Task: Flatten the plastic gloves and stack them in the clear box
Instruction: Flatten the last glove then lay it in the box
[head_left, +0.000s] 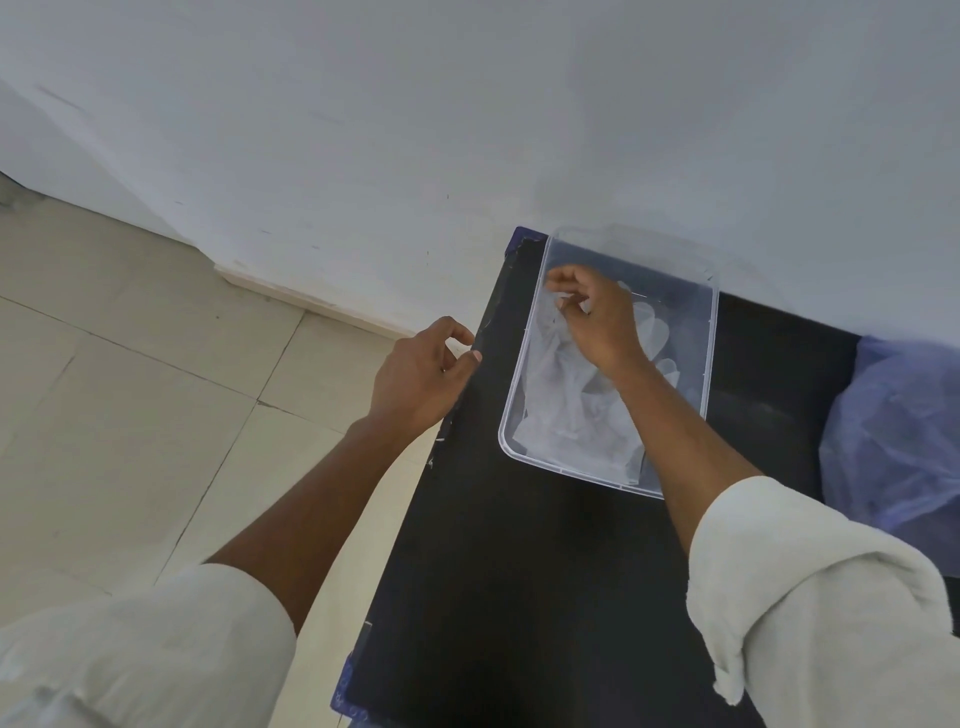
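A clear plastic box (709, 332) lies on the black table (509, 571) near the wall. Translucent white plastic gloves (566, 400) lie crumpled inside it, with flat finger shapes showing at the right side. My right hand (597, 317) is inside the box over the gloves, its thumb and fingers pinching a fold of glove near the far left corner. My left hand (415, 379) hovers at the table's left edge, fingers loosely curled and holding nothing.
A bluish plastic bag (898, 431) sits at the table's right side. A white wall (467, 130) rises behind the table. Beige floor tiles (130, 389) lie to the left, below the table edge.
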